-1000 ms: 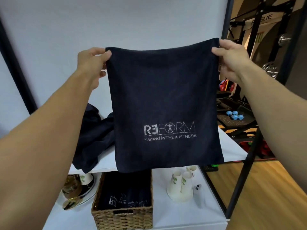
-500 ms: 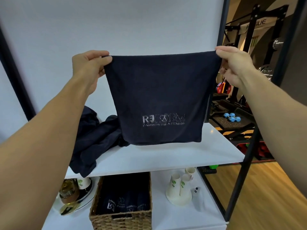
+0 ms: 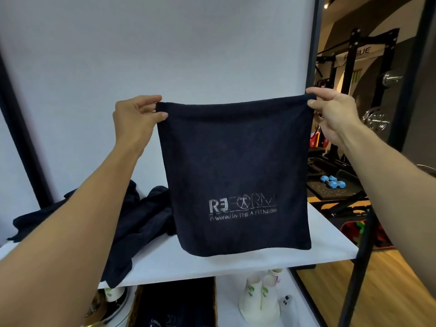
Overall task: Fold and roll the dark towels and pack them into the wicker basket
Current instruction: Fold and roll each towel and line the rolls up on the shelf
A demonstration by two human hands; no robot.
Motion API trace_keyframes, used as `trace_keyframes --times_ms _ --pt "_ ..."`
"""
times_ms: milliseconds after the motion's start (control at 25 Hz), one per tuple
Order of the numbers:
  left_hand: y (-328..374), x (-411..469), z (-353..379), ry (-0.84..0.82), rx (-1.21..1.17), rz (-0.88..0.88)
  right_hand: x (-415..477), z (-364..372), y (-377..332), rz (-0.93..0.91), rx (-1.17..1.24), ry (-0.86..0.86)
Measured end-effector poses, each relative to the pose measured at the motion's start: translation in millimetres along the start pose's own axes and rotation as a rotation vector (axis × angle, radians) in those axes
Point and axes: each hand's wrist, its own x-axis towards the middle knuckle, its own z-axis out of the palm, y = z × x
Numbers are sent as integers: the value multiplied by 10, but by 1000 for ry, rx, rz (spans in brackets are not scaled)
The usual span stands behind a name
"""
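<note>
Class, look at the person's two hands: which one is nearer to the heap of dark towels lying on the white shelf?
Left. The left hand pinches the held towel at its upper corner, above the heap of dark towels. The right hand grips the opposite corner, across the towel's width.

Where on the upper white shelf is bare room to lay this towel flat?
Free: the upper shelf from the heap of dark towels rightward to the black post, beneath the held towel. Crowded: the shelf's left part under the heap.
</note>
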Motion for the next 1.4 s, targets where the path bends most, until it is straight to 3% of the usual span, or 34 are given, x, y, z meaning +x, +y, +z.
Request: trace_keyframes --times_ms 440,560,800,920,1080,1240,1400 --pt "-383 427 622 -3 275 28 600 24 485 -180 -437 88" --pt "-360 604 739 19 102 -43 781 100 459 -211 -474 98" --pt "-154 236 513 -40 -256 -123 363 -25 348 -159 -165 96" --pt "-284 -235 309 -117 -353 -236 -84 -229 570 -78 -102 92" --pt "-831 -1031 176 -263 -398 -543 -751 -517 1222 168 -114 62" --pt "-1419 -1605 221 -422 -188 -779 -1109 -762 1938 431 -325 -34" --pt "-1900 -1459 504 -351 17 -819 -723 -664 2358 514 -447 -87"
